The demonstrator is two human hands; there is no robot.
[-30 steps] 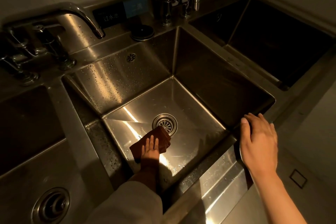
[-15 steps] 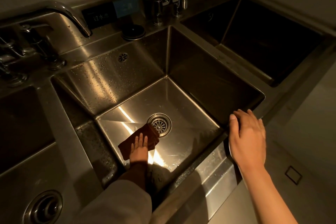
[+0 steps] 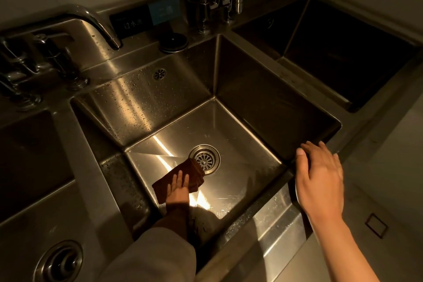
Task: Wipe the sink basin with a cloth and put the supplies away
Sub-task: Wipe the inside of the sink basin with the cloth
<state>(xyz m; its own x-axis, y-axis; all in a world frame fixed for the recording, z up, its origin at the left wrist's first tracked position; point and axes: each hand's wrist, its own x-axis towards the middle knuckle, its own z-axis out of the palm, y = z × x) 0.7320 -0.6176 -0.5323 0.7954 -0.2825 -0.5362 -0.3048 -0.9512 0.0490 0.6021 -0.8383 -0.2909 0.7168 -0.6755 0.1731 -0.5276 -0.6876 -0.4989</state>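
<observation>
Sink basin (image 3: 229, 135) wiping is under way: the brown cloth (image 3: 183, 178) lies flat on the steel floor of the middle basin, its far corner touching the rim of the round drain strainer (image 3: 205, 160), and the left hand (image 3: 178, 186) presses down on it with straight, slightly spread fingers. The right hand (image 3: 320, 178) rests on the front right edge of the basin with its fingers relaxed and loosely extended, holding nothing and apparently bracing the person as they lean in.

Against the frames from a second and half a second ago, little has changed: the cloth sits in nearly the same place beside the strainer, and the left hand has the same flat press on it. Most of the apparent shift comes from the head camera moving. The right hand has stayed on the rim throughout.

That suggests short strokes over the near left part of the floor, not a sweep across the whole basin. Water droplets still speckle the back wall (image 3: 137, 98) and the left wall, and drops sit on the front ledge (image 3: 263, 220), so much of the surface seems unwiped. Putting the supplies away looks some way off; no storage place for the cloth can be made out in this dim view
</observation>
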